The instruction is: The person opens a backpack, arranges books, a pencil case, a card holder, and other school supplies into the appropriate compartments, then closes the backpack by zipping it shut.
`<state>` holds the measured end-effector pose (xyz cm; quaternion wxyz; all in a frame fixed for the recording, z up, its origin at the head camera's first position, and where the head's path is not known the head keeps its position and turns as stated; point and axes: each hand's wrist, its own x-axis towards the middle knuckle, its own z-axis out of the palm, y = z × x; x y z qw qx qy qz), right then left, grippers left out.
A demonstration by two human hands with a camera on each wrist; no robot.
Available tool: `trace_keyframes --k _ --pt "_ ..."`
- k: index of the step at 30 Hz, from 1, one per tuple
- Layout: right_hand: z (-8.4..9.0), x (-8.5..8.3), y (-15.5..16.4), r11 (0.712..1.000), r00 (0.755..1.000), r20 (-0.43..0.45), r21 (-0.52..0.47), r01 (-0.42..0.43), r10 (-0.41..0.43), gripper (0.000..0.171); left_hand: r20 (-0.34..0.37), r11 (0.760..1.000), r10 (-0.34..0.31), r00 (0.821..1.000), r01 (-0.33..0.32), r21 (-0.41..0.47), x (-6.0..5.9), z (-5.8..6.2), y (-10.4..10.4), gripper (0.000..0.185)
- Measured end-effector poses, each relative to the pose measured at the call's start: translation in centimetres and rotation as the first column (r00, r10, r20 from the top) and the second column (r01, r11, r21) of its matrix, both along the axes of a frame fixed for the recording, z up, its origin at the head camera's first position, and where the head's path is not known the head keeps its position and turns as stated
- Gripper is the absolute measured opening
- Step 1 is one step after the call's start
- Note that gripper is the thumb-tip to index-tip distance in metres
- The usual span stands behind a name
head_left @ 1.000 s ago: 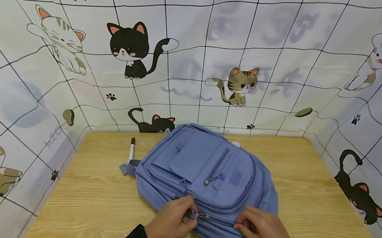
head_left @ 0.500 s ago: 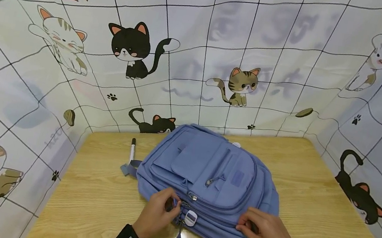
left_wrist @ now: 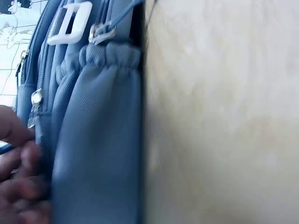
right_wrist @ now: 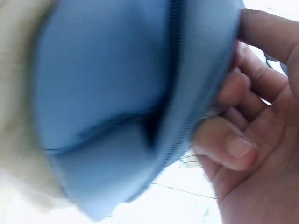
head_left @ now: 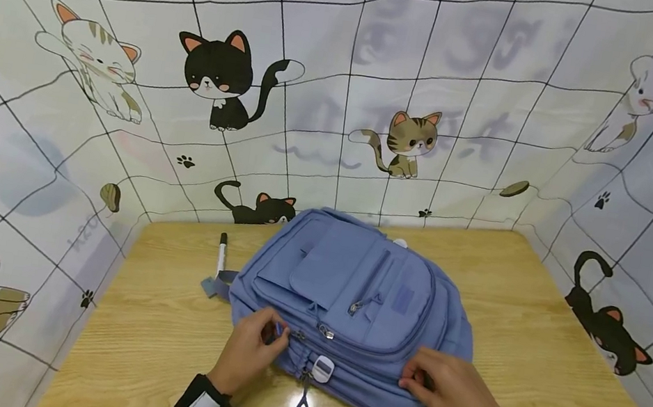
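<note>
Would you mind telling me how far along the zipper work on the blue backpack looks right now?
Under way. The left hand pinches a zipper pull near the backpack's left corner, while the right hand grips the fabric on the right to steady it. Whether that zipper is open cannot be told from these views. The front pocket zippers look closed, and the marker lies untouched on the table.

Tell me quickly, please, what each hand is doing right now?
Left hand: fingers pinch a zipper pull on the blue backpack.
Right hand: fingers grip the backpack's near edge.
</note>
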<state>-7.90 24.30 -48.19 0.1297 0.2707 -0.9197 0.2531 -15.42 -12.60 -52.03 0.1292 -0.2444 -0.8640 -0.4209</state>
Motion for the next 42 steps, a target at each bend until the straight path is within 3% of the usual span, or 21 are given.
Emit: trace_keyframes --k 3,6,9,11,14,16,18,21,23,28,35,42 --pt "1.7 -0.2 -1.0 1.0 0.999 0.047 -0.021 -0.004 0.005 0.018 -0.049 0.999 0.008 0.999 -0.01 -0.043 -0.8 1.2 -1.0 0.02" --pt "4.2 -0.9 -3.0 1.0 0.999 0.037 0.02 -0.014 0.013 0.014 -0.099 0.998 0.023 0.995 -0.03 -0.064 -2.6 3.2 -1.8 0.023" --pt "5.8 -2.2 -5.7 0.99 0.999 -0.043 0.139 -0.024 0.03 0.023 -0.075 0.993 -0.059 0.995 0.051 -0.103 -4.6 5.0 -1.3 0.037" --pt "5.9 -3.3 -7.8 0.97 0.993 -0.108 0.243 -0.021 0.049 0.031 -0.009 0.97 -0.183 0.983 0.179 -0.165 -5.8 5.5 -0.3 0.048" --pt "4.7 -4.8 -10.6 0.92 0.978 -0.197 0.391 0.011 0.072 0.04 0.137 0.906 -0.327 0.935 0.352 -0.236 -6.7 5.1 1.1 0.057" --pt "3.7 -5.5 -11.9 0.89 0.964 -0.254 0.455 0.044 0.082 0.042 0.215 0.881 -0.349 0.912 0.397 -0.256 -6.8 4.3 1.6 0.057" --pt "3.0 -5.7 -12.7 0.882 0.96 -0.266 0.467 0.054 0.082 0.038 0.268 0.881 -0.338 0.902 0.403 -0.247 -6.6 3.5 1.8 0.056" --pt "2.9 -5.4 -12.6 0.91 0.975 -0.209 0.414 0.02 0.074 0.024 0.28 0.897 -0.327 0.902 0.39 -0.208 -6.3 2.5 1.9 0.056" --pt "3.4 -4.9 -12.1 0.94 0.992 -0.108 0.341 -0.027 0.068 0.018 0.277 0.903 -0.331 0.902 0.388 -0.185 -6.3 2.2 1.8 0.057" --pt "4.3 -4.0 -10.6 0.988 0.994 0.1 0.141 -0.066 0.052 0.021 0.266 0.911 -0.33 0.906 0.379 -0.16 -6.7 2.3 1.2 0.057" --pt "3.8 -2.8 -9.1 1.0 0.985 0.17 0.004 -0.027 0.026 0.03 0.242 0.913 -0.333 0.911 0.375 -0.159 -7.0 2.4 0.8 0.057" --pt "3.9 -1.7 -7.7 0.998 0.981 0.191 -0.031 0.047 -0.04 0.033 0.244 0.917 -0.33 0.912 0.371 -0.147 -7.1 2.1 0.5 0.056"
